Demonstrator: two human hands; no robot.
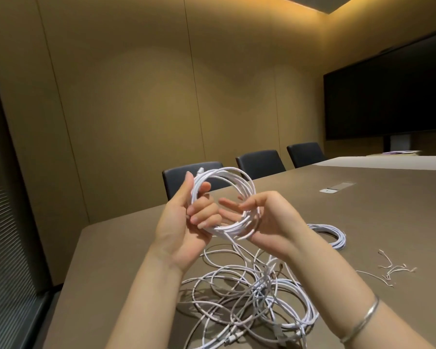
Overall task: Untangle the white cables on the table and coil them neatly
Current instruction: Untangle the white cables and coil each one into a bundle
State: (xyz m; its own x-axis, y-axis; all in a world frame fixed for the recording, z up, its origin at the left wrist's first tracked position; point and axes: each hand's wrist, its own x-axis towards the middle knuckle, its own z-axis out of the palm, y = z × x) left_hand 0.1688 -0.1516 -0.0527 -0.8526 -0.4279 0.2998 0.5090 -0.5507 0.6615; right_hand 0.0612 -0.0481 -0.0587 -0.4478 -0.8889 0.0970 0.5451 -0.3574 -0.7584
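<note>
Above the table's near end, we see a white cable coil (224,200) held upright in the air, its ring facing us and a little rightward, loops slightly fanned. The left hand (186,222) curls its fingers through the ring and grips its left side, thumb raised behind it. The right hand (264,217) cradles the lower right arc, fingers loosely bent around the strands. One strand drops from the coil into the tangled cables (252,293) sprawled on the brown table (363,222) below. A finished coil (330,234) lies flat to the right, near thin white ties (393,270). Dark chairs (259,163) line the far edge
</note>
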